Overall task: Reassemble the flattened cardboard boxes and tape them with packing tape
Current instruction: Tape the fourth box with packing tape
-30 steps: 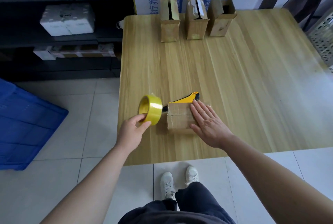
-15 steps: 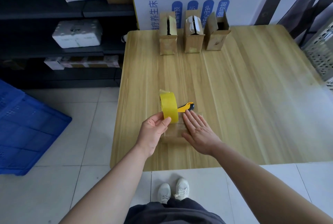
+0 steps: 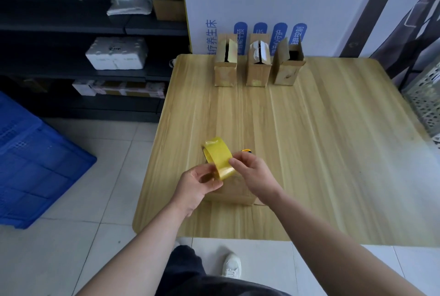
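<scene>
Left grip point(image 3: 195, 186) and right grip point(image 3: 254, 176) clamp round yellow packing-tape roll point(image 3: 219, 157).
Right seemingly pinches its end, over brown cardboard box point(image 3: 228, 196).

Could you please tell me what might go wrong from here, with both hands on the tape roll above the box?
1. The left hand holds the tape roll and the right hand pinches at its edge, so nothing steadies the cardboard box beneath. It may slide when tape is pressed on.
2. The yellow knife lies just behind the right hand, mostly hidden. The hand could brush against it.
</scene>
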A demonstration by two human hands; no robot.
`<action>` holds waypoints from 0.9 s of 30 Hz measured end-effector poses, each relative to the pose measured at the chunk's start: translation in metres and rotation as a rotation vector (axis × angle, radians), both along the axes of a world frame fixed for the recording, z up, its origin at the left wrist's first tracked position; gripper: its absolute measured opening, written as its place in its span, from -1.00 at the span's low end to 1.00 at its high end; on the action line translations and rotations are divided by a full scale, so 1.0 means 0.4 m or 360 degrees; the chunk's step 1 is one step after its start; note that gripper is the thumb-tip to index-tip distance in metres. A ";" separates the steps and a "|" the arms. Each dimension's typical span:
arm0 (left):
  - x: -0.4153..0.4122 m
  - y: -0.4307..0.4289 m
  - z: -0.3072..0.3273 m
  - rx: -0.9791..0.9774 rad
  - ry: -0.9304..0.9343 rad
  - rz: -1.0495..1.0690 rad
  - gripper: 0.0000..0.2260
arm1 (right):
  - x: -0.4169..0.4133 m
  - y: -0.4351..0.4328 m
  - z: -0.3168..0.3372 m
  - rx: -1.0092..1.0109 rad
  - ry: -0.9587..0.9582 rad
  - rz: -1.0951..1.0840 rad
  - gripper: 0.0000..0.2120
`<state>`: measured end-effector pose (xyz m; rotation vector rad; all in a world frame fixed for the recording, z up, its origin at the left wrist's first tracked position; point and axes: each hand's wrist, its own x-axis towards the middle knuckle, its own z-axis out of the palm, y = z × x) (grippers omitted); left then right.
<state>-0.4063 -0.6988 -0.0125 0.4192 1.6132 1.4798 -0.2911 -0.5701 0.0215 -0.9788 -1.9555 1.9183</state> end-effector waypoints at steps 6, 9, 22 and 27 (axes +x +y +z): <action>-0.012 0.017 0.006 -0.0112 -0.0044 0.0202 -0.81 | 0.066 0.046 -0.002 0.0042 0.0127 -0.0063 -0.83; -0.026 0.033 0.040 -0.0046 -0.0423 0.0408 -0.90 | 0.065 0.049 -0.008 0.0137 0.0080 0.0059 -0.85; -0.103 0.103 0.115 -0.0449 0.0084 -0.0088 -0.83 | 0.050 0.081 -0.020 0.0301 -0.0068 0.0139 -0.86; -0.107 0.102 0.120 -0.0477 -0.0085 -0.0097 -0.83 | 0.047 0.083 -0.030 0.0333 -0.0073 0.0168 -0.87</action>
